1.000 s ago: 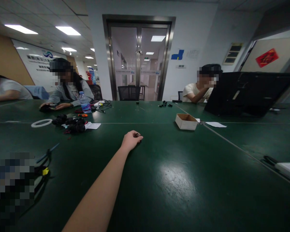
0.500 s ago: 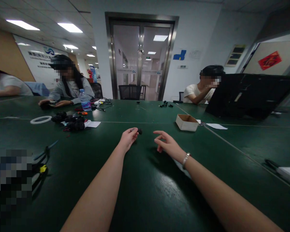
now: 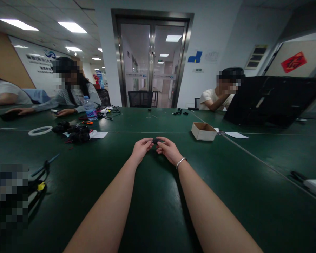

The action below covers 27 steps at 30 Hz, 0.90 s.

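While both hands meet out at arm's length over the green table [image 3: 226,182], the left hand [image 3: 140,149] and the right hand [image 3: 169,150] pinch a small black part [image 3: 156,141] between their fingertips, just above the tabletop. Because the part is tiny and dark against the dark surface, a slip of either pinch could likely drop it and let it roll off, where it would be hard to spot. Nothing sits under it to catch it: the open cardboard box [image 3: 203,131] stands well apart to the right.
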{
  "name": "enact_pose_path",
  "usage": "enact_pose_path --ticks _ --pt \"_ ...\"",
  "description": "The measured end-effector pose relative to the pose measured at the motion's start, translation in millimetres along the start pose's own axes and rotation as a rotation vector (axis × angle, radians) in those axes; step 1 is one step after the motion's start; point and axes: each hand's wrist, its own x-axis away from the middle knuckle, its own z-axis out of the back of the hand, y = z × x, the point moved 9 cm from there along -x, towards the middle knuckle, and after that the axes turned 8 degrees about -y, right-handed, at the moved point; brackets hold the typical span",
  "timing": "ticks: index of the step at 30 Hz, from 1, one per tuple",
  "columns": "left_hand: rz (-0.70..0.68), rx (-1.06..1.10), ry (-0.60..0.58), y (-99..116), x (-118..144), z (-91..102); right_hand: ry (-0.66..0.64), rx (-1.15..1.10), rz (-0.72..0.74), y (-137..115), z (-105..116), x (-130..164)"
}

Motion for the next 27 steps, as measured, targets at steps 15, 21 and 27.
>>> enact_pose_path --ticks 15,21,27 --pt "-0.13 -0.373 0.015 20 3 4.0 0.062 -0.039 -0.065 -1 2 0" --pt "-0.142 -0.452 0.086 21 0 11.8 0.054 -0.018 -0.076 -1 1 0" --pt "-0.139 -0.491 0.091 20 0 12.6 0.024 -0.017 -0.057 0 1 -2"
